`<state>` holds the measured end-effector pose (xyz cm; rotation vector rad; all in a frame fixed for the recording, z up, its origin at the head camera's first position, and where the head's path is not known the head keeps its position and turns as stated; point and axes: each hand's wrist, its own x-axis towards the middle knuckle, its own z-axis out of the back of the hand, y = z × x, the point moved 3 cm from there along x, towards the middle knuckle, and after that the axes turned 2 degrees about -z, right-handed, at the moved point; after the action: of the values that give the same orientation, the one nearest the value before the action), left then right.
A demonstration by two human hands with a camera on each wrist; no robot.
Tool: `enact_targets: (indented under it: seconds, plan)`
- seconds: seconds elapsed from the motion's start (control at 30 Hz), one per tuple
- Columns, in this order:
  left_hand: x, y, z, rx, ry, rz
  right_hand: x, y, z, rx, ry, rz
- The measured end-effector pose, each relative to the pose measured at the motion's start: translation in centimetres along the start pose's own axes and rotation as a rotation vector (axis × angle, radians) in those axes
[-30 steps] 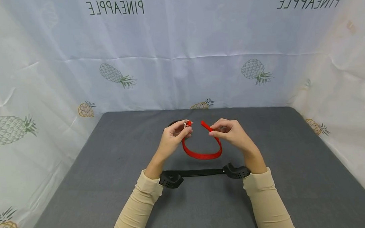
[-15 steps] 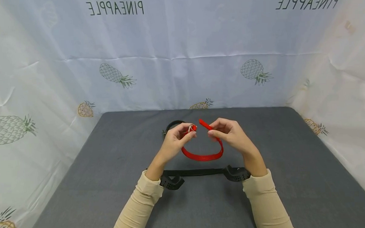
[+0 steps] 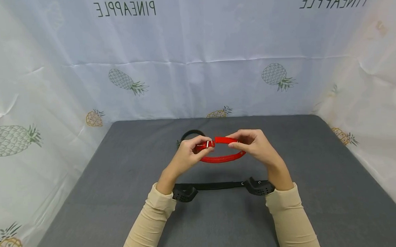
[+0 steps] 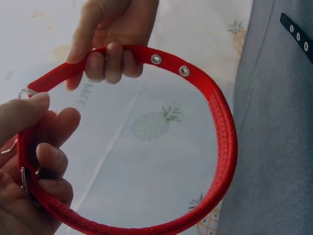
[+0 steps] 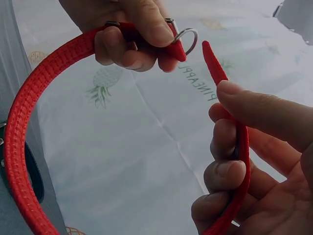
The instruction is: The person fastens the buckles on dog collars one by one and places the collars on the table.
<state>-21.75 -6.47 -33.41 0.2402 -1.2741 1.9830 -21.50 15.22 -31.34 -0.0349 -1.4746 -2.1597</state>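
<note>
A red collar (image 3: 222, 159) is held up in both hands, its band hanging in a loop below. My left hand (image 3: 187, 154) pinches the buckle end, where a metal buckle (image 3: 208, 144) shows; in the right wrist view a metal ring (image 5: 195, 43) sticks out past the left thumb. With thumb and fingers my right hand (image 3: 259, 145) grips the free strap end (image 5: 213, 61), whose tip points at the buckle end. A small gap parts tip and ring in the right wrist view. Metal eyelets (image 4: 156, 59) run along the strap beyond the right fingers.
Behind the left hand lies a looped black collar (image 3: 192, 131), partly hidden. A straight black strap (image 3: 220, 186) with eyelets lies between the wrists. Black wrist mounts (image 3: 185, 195) sit below the hands. The grey table (image 3: 139, 220) meets a pineapple-print curtain (image 3: 190, 87).
The buckle end has turned and shifted slightly right. The strap tip has swung from slanting to nearly level and now sits close to the buckle. The hanging loop has risen.
</note>
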Motion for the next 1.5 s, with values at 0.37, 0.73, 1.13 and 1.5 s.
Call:
enact_targets:
  seconds: [0.37, 0.73, 1.13, 1.5]
  plan:
    - [0.0, 0.0, 0.3, 0.049, 0.025, -0.056, 0.0, -0.1, 0.0, -0.017, 0.035, 0.023]
    - [-0.1, -0.1, 0.4, 0.069, 0.033, -0.057, 0.1, 0.0, -0.2, -0.025, 0.064, 0.013]
    - [0.0, -0.2, 0.3, 0.126, 0.066, -0.043, 0.2, 0.2, -0.7, -0.092, 0.061, 0.005]
    - [-0.1, -0.1, 0.0, 0.193, 0.107, -0.021, 0.5, 0.2, -1.7, -0.110, 0.081, -0.032]
